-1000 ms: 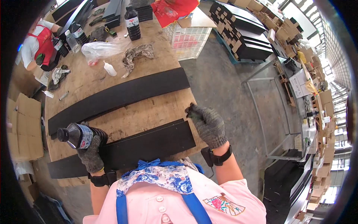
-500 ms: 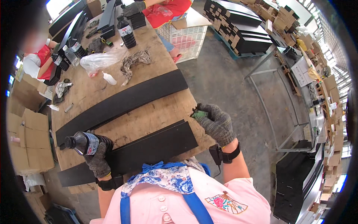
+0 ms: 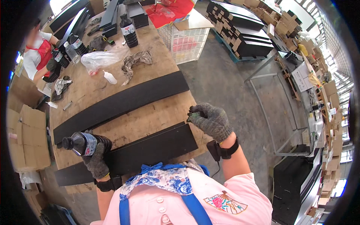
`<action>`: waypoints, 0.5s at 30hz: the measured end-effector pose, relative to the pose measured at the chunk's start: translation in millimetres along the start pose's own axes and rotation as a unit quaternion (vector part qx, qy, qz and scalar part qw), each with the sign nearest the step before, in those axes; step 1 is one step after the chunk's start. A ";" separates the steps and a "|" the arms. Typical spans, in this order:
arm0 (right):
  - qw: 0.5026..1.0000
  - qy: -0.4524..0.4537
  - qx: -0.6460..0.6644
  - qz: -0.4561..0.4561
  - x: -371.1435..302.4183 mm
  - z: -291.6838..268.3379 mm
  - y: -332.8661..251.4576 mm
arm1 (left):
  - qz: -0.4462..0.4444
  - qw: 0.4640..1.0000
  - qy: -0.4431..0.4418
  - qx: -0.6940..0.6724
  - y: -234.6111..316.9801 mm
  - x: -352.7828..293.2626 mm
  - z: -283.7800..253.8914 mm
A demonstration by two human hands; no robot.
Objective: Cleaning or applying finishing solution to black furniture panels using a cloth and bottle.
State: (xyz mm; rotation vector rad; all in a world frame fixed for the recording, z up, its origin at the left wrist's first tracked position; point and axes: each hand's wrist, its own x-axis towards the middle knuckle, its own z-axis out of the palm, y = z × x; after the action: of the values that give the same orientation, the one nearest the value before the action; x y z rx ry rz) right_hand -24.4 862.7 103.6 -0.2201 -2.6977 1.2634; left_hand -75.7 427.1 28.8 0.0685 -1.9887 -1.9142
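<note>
My left hand [image 3: 96,162], in a grey knit glove, is wrapped round a dark plastic bottle [image 3: 83,143] with a black cap and a blue-and-white label. The bottle is tilted, its cap pointing left, above two long black boards. My right hand [image 3: 212,120], also gloved, pinches a small dark pad with a hint of green [image 3: 191,114] just past the table's right edge. Most of that pad is hidden by the fingers. The nearer black board [image 3: 161,144] lies along the front of the wooden table [image 3: 123,129]; a curved black board [image 3: 127,99] lies beyond it.
A crumpled rag [image 3: 137,62], a small white squeeze bottle [image 3: 110,77], a clear plastic bag [image 3: 98,62] and another dark bottle [image 3: 129,32] stand or lie farther back. A co-worker [image 3: 39,52] is at the far left. To the right is a metal frame [image 3: 258,101].
My right hand has turned and shifted slightly left, hiding most of the pad's green. A co-worker's gloved hand at the far end has gone from view. My left hand keeps its grip on the bottle.
</note>
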 end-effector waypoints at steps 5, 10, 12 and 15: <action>0.999 -0.012 -0.035 -0.024 0.2 9.6 10.1 | -0.002 0.999 -0.032 -0.012 6.4 0.7 7.5; 0.995 -0.025 0.088 0.032 -1.5 1.9 5.7 | -0.004 1.000 -0.004 0.013 9.1 -2.1 7.5; 0.999 0.026 0.005 -0.021 -0.4 9.2 9.9 | -0.009 1.000 -0.004 0.012 10.5 -2.2 9.2; 0.990 0.134 -0.010 -0.032 -2.1 7.5 12.6 | -0.011 1.000 0.002 0.014 11.0 -0.6 12.3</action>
State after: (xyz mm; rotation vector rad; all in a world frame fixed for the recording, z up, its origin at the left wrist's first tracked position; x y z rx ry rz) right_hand -23.0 864.6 89.0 -0.2830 -2.4686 1.1026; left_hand -76.4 439.8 39.4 0.1033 -2.0200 -1.8986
